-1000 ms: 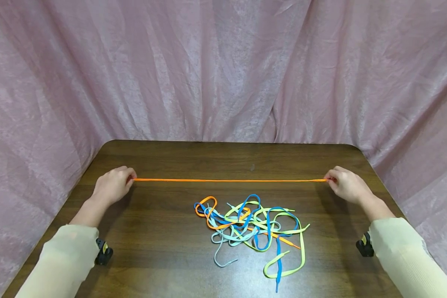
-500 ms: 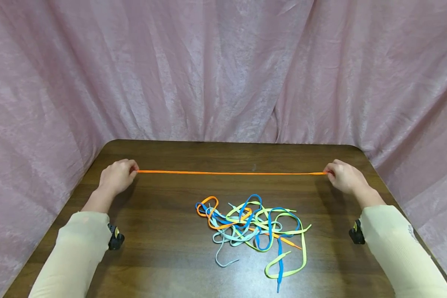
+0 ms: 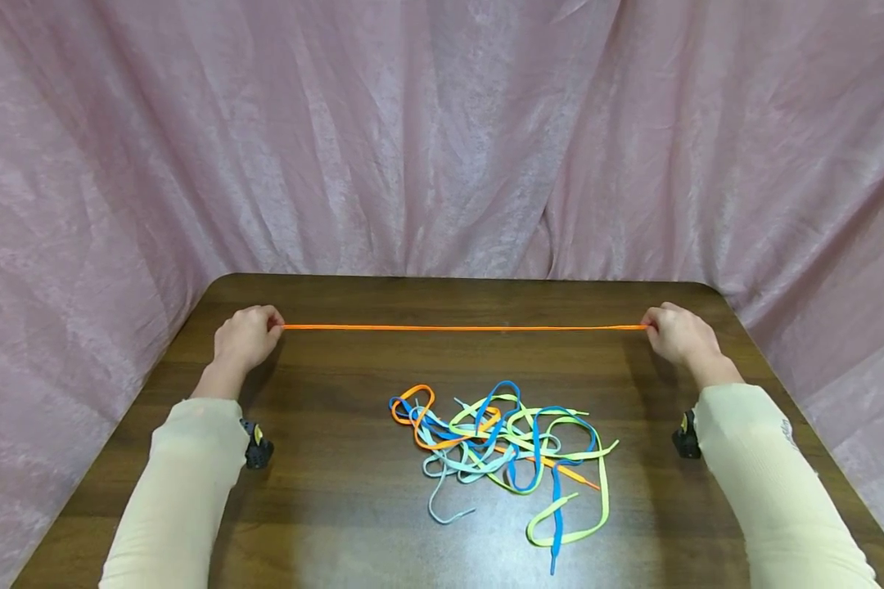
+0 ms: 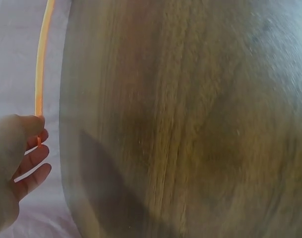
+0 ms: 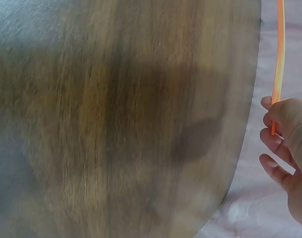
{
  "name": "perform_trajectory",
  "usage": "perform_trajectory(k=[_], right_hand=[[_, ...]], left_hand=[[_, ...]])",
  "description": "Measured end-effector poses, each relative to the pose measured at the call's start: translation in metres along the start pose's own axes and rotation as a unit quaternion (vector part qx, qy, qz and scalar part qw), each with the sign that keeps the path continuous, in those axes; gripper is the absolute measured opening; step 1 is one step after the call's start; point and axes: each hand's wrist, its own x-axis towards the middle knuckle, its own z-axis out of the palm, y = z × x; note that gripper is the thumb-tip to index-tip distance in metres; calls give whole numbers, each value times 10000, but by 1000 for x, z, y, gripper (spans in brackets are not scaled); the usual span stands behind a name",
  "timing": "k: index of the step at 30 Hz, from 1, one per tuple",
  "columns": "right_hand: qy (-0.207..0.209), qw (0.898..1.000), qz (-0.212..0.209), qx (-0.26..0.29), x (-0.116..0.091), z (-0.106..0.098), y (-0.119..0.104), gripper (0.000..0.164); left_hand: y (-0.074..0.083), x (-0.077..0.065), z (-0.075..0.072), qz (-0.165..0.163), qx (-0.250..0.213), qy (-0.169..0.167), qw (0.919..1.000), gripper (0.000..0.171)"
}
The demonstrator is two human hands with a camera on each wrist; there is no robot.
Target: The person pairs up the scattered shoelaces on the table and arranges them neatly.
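Note:
An orange shoelace (image 3: 457,329) runs straight and taut from one hand to the other above the far part of the table. Its left end is pinched by my left hand (image 3: 247,337), and a short tip pokes out below the thumb (image 4: 34,121) in the left wrist view. My right hand (image 3: 681,334) pinches the opposite end between thumb and forefinger; that lace tip (image 5: 273,130) shows under the fingers in the right wrist view. Nearer to me, a tangled pile of shoelaces (image 3: 479,433) in orange, blue, light blue and yellow-green lies between the two arms.
The dark brown wooden table (image 3: 324,507) has rounded far corners. Pink velvety curtains (image 3: 427,147) hang behind it and at both sides. From the pile, a yellow-green lace (image 3: 606,499) and a blue lace end (image 3: 557,540) trail toward the front.
Both hands have moved away from me toward the table's far edge, carrying the stretched orange shoelace. My left hand has also shifted slightly right. The pile of laces lies as before.

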Motion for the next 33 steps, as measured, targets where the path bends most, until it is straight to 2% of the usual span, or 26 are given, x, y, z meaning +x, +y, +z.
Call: perform_trajectory(k=[5,10,18,25,33], right_hand=[[99,9999,94,90,3,2,1,16],[182,9988,364,273,6,3,-2,13],[430,9966,632,319,18,8,-3,10],[119,9956,863,346,18,14,0,11],[89,9945,967,392,21,20,2,12]], left_hand=[[1,4,2,-120,-59,-8,9999,9],[2,10,2,-221,-71,-89,9997,9],[3,18,4,-330,-44,56,9994,11],[6,22,15,-465,-24,-77,9989,11],[7,27,25,-585,-7,-111,9982,11]])
